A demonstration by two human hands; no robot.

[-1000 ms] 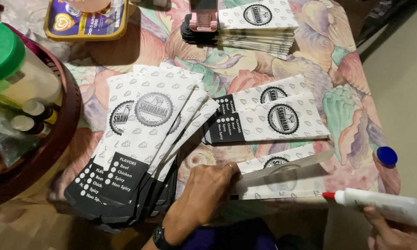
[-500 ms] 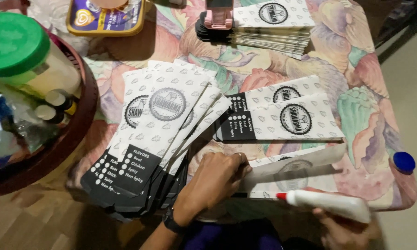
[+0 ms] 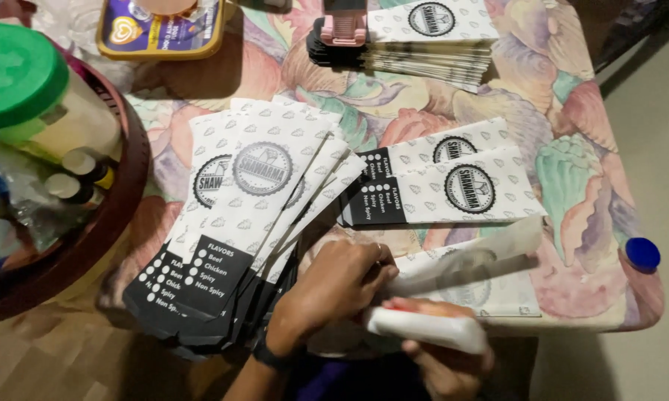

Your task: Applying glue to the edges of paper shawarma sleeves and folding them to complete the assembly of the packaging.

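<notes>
White paper sleeve [image 3: 490, 256] lies at the near edge of the floral table [image 3: 572, 171], where our left hand [image 3: 334, 286] presses down on its flap. Our right hand [image 3: 442, 356] is wrapped around a white glue bottle [image 3: 423, 327], blurred, seemingly touching the sleeve, beside fanned sleeves [image 3: 252, 215].

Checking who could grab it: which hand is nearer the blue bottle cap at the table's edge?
The right hand, holding a white glue bottle below the table edge, is nearer the blue cap. The left hand rests farther off, on the paper sleeve.
</notes>
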